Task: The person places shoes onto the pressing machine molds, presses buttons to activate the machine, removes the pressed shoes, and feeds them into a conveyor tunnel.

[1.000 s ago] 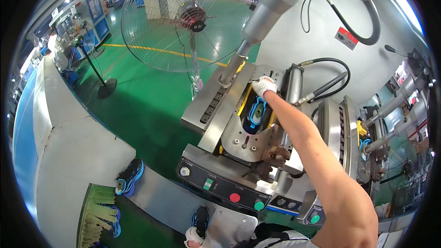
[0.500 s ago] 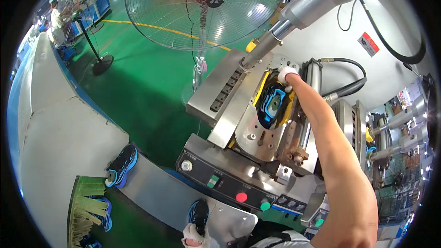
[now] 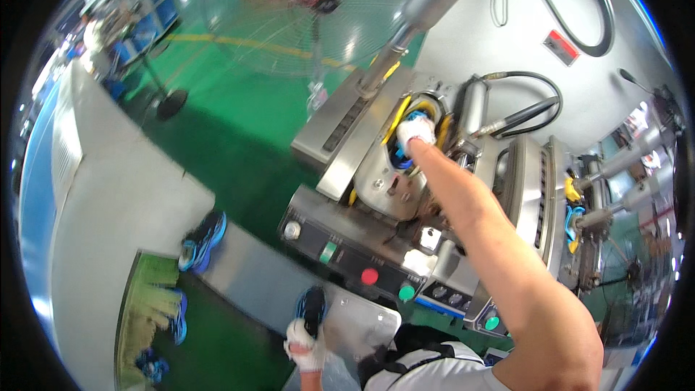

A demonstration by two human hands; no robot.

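My right hand [image 3: 416, 131], in a white glove, reaches into the opening of a steel pressing machine [image 3: 373, 187]. It grips the upper part of a black and blue shoe [image 3: 399, 156] that lies between yellow pads [image 3: 397, 119]; the palm hides most of this shoe, and the fingers are partly blurred. Low in the view my left hand [image 3: 302, 344], also gloved, is closed round the near end of another black and blue shoe [image 3: 313, 305]. That shoe is at the edge of the metal ledge [image 3: 250, 286].
A control panel [image 3: 347, 253] with coloured buttons fronts the machine. Shoes [image 3: 204, 239] rest at the ledge's left end, beside bristly green strips [image 3: 148, 304]. A piston arm [image 3: 391, 51] slants overhead, hoses [image 3: 532, 112] curve at right, and a wire fan [image 3: 315, 0] stands beyond.
My right hand has moved from the far rim of the opening onto the shoe inside it. My left hand stays at the other shoe. The whole view has shifted slightly.
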